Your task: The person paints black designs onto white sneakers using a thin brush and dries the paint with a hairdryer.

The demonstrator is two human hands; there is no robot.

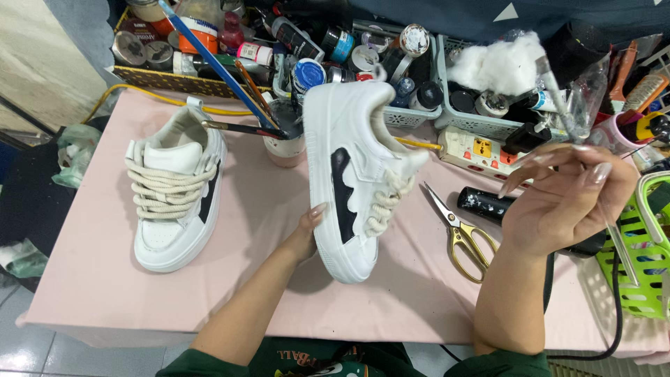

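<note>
Sneaker (pixel 352 174) hides most of left hand (pixel 307 234); right hand (pixel 569 199) pinches brush (pixel 558 105).

My one view sits on my head and looks steeply down and forward over the pink-covered bench (pixel 265 293). It is close: my forearms enter from the bottom edge, the cluttered baskets (pixel 419 115) fill the top of the frame, and grey floor tiles (pixel 21 349) show at lower left.
</note>
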